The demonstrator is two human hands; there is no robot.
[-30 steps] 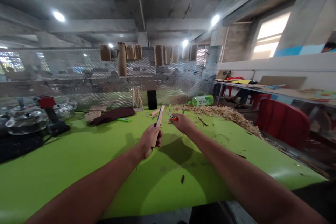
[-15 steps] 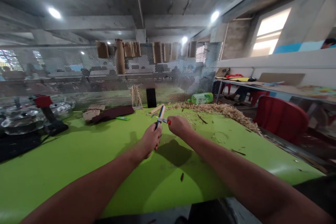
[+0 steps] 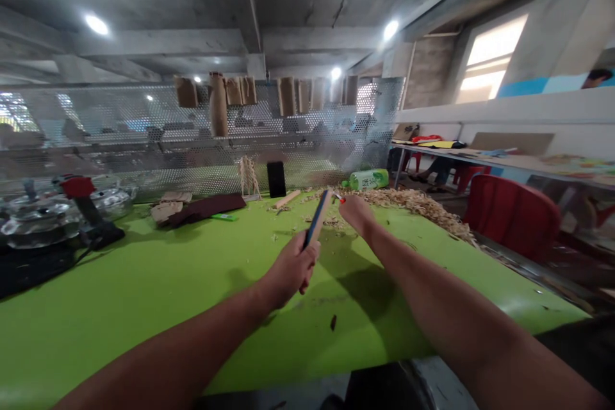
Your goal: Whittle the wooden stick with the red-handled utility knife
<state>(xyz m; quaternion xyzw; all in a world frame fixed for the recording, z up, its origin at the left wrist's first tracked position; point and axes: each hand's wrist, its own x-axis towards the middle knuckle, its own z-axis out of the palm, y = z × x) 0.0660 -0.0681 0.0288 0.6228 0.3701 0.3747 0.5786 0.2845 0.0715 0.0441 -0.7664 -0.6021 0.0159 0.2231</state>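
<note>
Over the green table (image 3: 144, 295), the left hand (image 3: 291, 269) grips a wooden stick (image 3: 318, 218) tilted forward-right.

Worktop (image 3: 144, 288): lime green, flecked with tan. Wooden stick (image 3: 317, 218): pale tan, blue strip along one face. Carving knife (image 3: 342, 200): red at the visible end. Wood shavings (image 3: 413, 204): pale straw heap. Bottle (image 3: 368, 179): green, white label, dark print. Cloth (image 3: 206, 206): dark maroon. Perforated metal screen (image 3: 144, 122): grey, regular pattern of small holes. Paper bags (image 3: 287, 96): kraft brown. Plastic chair (image 3: 512, 218): red. Phone (image 3: 276, 179): black.
</note>
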